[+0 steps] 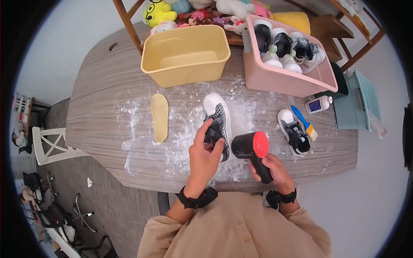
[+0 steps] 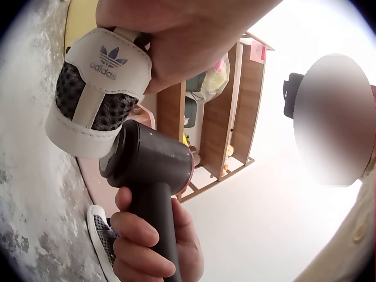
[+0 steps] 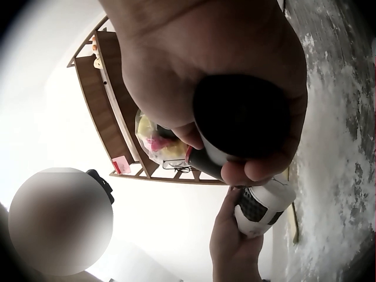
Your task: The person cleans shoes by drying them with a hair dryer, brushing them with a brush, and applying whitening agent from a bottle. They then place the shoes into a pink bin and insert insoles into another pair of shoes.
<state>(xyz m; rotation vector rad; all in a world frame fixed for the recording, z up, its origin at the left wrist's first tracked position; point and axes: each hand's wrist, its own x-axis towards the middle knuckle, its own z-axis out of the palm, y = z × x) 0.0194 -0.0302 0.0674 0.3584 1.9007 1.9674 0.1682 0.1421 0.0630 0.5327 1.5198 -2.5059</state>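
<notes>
My left hand [image 1: 204, 157] grips a sneaker [image 1: 220, 114] with a white toe, black perforated sides and dark straps, fingers and thumb around its ankle opening. The sneaker's heel, with a blue logo on white, shows in the left wrist view. In my right hand [image 1: 277, 172] is a black pistol-shaped hair dryer [image 1: 244, 146] with a red back cap, its handle wrapped by the fingers. The dryer's front end [image 2: 120, 153] points at the sneaker's heel [image 2: 103, 88], right beside it. White powder [image 1: 185, 116] lies spread on the table around the sneaker.
A beige insole [image 1: 159, 118] lies to the left. At right are the matching sneaker [image 1: 294, 133], a blue-handled brush [image 1: 304, 121] and a white bottle [image 1: 319, 104]. A yellow bin [image 1: 185, 77] and a pink bin [image 1: 292, 88] holding several shoes stand at the back.
</notes>
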